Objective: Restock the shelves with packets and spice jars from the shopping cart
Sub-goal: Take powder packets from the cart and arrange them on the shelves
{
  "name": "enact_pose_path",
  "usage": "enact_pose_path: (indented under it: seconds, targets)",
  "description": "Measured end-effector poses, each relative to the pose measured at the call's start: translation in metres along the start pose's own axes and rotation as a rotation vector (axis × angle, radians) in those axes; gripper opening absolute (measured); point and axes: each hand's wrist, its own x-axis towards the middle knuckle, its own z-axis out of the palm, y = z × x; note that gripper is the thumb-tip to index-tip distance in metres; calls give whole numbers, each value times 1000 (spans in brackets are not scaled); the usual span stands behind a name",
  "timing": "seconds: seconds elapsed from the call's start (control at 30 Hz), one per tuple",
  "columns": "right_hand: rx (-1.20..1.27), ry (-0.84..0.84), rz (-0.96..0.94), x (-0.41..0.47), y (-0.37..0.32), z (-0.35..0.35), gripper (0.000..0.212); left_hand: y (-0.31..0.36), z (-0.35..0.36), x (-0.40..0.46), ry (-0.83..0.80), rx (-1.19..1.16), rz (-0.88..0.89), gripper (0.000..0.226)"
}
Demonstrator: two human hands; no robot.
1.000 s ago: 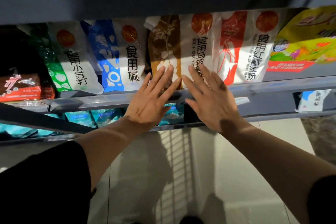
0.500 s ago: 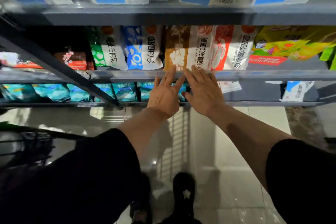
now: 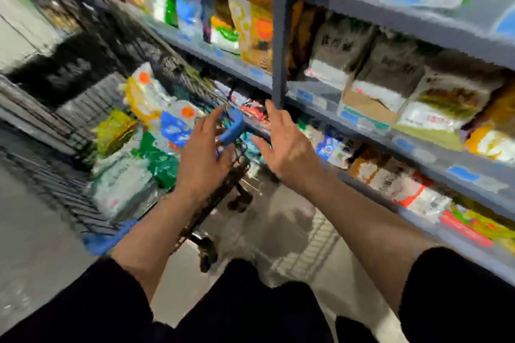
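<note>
1. Progress: the shelves [image 3: 376,125] to the right of the hands are seen well stocked, yet the shopping cart [image 3: 83,131] beyond the left hand [image 3: 202,159] is still heaped with packets [image 3: 145,145]. The task is judged partly done, with much left. No spice jars can be made out; the picture is blurred.
2. Hands: both are empty. The left hand is relaxed, fingers spread, above the cart's near corner by its blue handle [image 3: 232,127]. The right hand [image 3: 287,147] is likewise spread, grasping nothing, just left of the shelf edge.
3. Edges: a grey upright post [image 3: 279,36] stands directly beyond the right fingertips; the cart's wire rim lies under the left palm.
4. Room: open floor [image 3: 278,225] is noted beneath and behind both wrists; the gap between cart and shelving is narrow.
</note>
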Motion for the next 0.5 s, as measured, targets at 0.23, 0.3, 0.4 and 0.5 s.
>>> enact_pose_path:
  seconds: [0.23,0.3,0.4,0.5]
  targets:
    - [36,-230,-295,37,-106,27,69,-92,-103,-40,198,142,-336,66]
    - [29,-280,-256,44,-117,47,68,-109,-111,-48,194,130,-417,67]
    - [-26,-369,-165,59,-126,75,69,-132,-110,-47,182,71,-456,73]
    - [-64,-397,-35,71,-127,100,69,-158,-98,-32,89,40,-450,75]
